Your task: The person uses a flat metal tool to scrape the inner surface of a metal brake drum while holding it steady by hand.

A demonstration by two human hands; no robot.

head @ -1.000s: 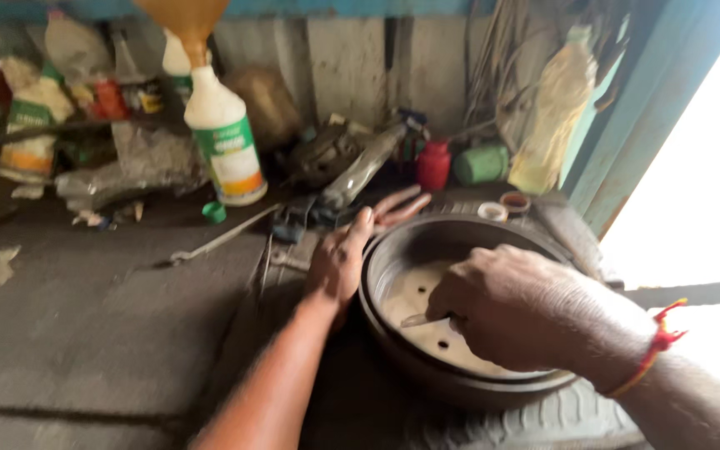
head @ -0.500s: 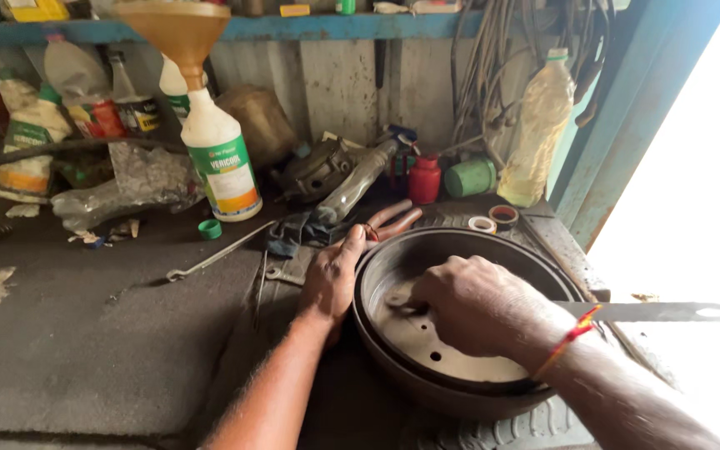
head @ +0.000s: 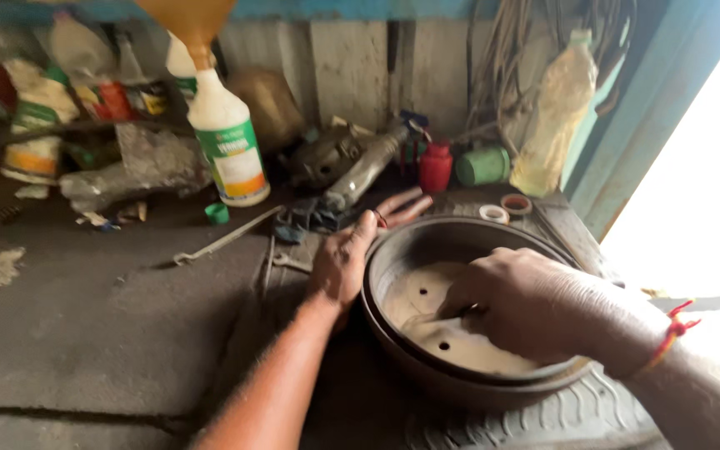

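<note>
The brake drum (head: 460, 333), a big round dark metal bowl w/ a pale dusty floor and a few bolt holes, sits open side up on a tyre tread (head: 535, 421) at the near right of the grey workbench (head: 93, 333). Risk, as a judgement: the drum rests on a rounded, ribbed tyre, so a hard push inside could rock or spin it; the left hand (head: 342, 265) only braces the left rim w/ palm and thumb, not a full clamp. The right hand (head: 522, 304) is inside the drum, fingers curled narrow round a thin blade-like tool (head: 439, 319), tip on the floor; a slip could drive knuckles into the wall. Far side is crowded: white spray bottle (head: 225, 142) w/ an orange funnel (head: 189, 21) perched on top, yellowish bottle (head: 553, 117), red can (head: 435, 165), green cup (head: 482, 165), a long spanner (head: 227, 237) just left of the drum. A jolt to the bench could tip the funnel.
</note>
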